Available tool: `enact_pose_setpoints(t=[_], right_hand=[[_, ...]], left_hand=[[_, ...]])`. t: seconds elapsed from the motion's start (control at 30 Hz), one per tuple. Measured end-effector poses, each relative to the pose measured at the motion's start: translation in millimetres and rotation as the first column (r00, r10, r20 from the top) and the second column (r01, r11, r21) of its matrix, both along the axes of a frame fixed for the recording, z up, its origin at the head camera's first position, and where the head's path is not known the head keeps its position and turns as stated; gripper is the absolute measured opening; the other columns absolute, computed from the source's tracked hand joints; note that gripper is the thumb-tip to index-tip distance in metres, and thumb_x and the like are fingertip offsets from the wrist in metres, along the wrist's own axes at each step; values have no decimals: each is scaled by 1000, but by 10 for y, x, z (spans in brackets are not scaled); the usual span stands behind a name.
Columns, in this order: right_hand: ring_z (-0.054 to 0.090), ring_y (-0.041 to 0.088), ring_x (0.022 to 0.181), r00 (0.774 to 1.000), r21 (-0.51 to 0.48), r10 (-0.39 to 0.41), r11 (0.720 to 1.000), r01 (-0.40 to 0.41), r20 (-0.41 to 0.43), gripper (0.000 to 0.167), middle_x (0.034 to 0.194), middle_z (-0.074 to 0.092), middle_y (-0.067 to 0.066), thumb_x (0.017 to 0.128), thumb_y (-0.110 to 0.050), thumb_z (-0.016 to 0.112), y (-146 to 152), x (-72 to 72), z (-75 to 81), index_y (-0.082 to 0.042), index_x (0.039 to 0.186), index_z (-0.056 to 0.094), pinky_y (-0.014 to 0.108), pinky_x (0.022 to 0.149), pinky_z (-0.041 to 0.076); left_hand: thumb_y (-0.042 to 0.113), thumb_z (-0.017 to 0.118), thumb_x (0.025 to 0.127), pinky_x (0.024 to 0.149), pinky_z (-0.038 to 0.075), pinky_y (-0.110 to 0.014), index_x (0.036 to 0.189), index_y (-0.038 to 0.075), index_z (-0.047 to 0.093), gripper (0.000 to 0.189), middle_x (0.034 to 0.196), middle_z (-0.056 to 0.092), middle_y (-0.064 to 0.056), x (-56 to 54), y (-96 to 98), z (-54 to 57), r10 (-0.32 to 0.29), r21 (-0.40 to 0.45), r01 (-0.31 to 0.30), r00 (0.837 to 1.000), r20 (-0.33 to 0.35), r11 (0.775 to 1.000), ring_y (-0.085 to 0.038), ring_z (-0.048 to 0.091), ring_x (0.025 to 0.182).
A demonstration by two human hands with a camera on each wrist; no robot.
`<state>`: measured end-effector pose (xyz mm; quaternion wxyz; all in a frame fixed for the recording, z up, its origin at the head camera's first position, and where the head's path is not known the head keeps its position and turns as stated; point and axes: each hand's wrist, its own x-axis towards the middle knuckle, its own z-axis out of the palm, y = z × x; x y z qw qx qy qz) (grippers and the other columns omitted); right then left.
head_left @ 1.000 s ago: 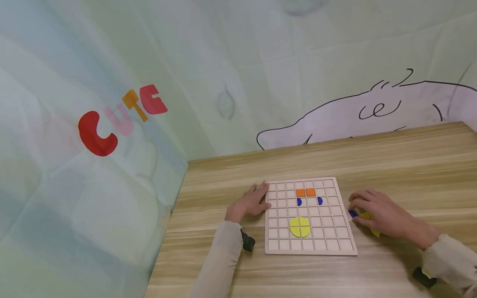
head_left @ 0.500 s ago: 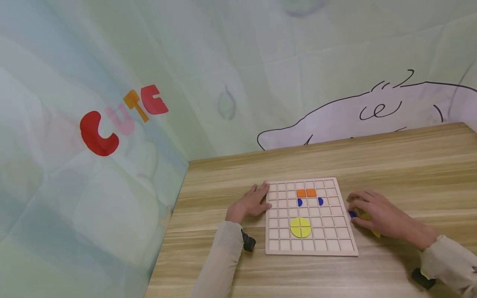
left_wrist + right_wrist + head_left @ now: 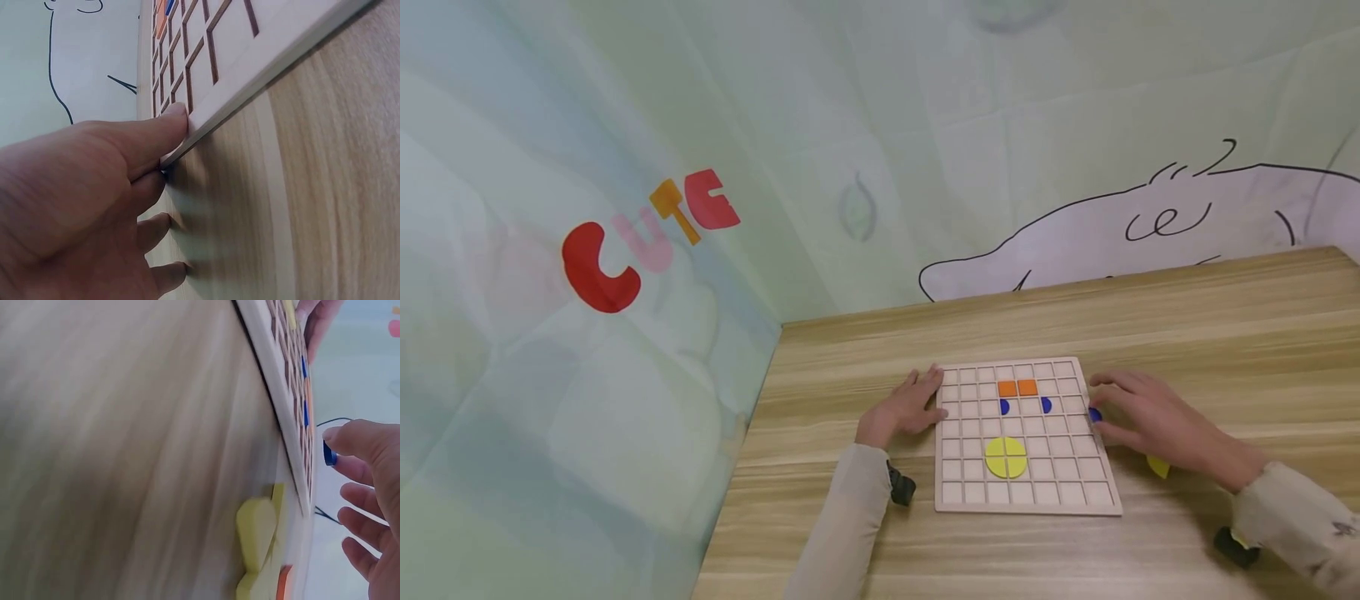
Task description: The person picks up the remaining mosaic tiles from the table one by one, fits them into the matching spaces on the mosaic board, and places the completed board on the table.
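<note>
In the head view, my right hand (image 3: 1157, 421) pinches a small blue half-round piece (image 3: 1096, 414) between thumb and index finger at the right rim of a pale wooden grid board (image 3: 1030, 509). The right wrist view shows that blue piece (image 3: 329, 453) off the table, the other fingers loosely bent. My left hand (image 3: 901, 410) rests at the board's left edge, fingers spread; its thumb (image 3: 175, 119) touches the rim in the left wrist view. On the board lie two orange squares (image 3: 1027, 387), two blue half-rounds (image 3: 1047, 405) and a yellow disc of quarter pieces (image 3: 1006, 457).
Loose yellow pieces (image 3: 256, 531) lie on the table right of the board, partly hidden beneath my right hand in the head view. An orange piece (image 3: 284, 582) shows beside them. The wood-grain table (image 3: 820, 367) meets a printed cloth wall behind.
My right hand has lifted the blue half-round from the table and moved it left and slightly away to the board's rim. More of a yellow piece shows. The left hand stays put.
</note>
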<state>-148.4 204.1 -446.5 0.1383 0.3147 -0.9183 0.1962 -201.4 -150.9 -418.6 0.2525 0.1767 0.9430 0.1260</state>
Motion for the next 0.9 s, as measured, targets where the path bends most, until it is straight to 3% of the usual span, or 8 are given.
enact_pose_setpoints(t=[0.13, 0.33, 0.7, 0.9], right_hand=[[58, 31, 106, 1000, -34, 8, 999, -9, -26, 23, 116, 63, 12, 73, -20, 82, -90, -24, 7, -17, 90, 66, 52, 88, 45], [55, 32, 113, 998, -36, -30, 999, 32, 50, 20, 119, 62, 9, 76, -24, 80, -235, -34, 16, -19, 91, 68, 54, 93, 43], [55, 31, 111, 997, -70, -12, 997, 18, 83, 18, 119, 61, 8, 78, -23, 79, -454, -82, 45, -16, 91, 68, 54, 93, 43], [56, 29, 110, 998, -71, 20, 997, -16, 51, 19, 119, 61, 7, 78, -24, 79, -587, -106, 28, -18, 90, 68, 51, 92, 45]], left_hand=[[33, 46, 101, 120, 11, -47, 155, 13, 9, 69, 162, 2, -1, 1, 2, 3, -3, 0, 3, 1000, 6, 1000, -30, 0, 149], [33, 46, 101, 120, 11, -48, 155, 13, 9, 69, 162, 2, -2, 7, -1, 4, -3, 9, 3, 1000, 9, 1000, -31, 0, 149], [34, 46, 101, 121, 10, -45, 155, 14, 8, 69, 162, 1, -1, -9, -1, -8, 7, 9, -7, 1000, 3, 1000, -30, -1, 149], [33, 47, 101, 121, 11, -46, 155, 14, 8, 69, 162, 2, -1, -11, 2, -16, 4, 4, -4, 1000, 6, 1000, -30, 0, 149]])
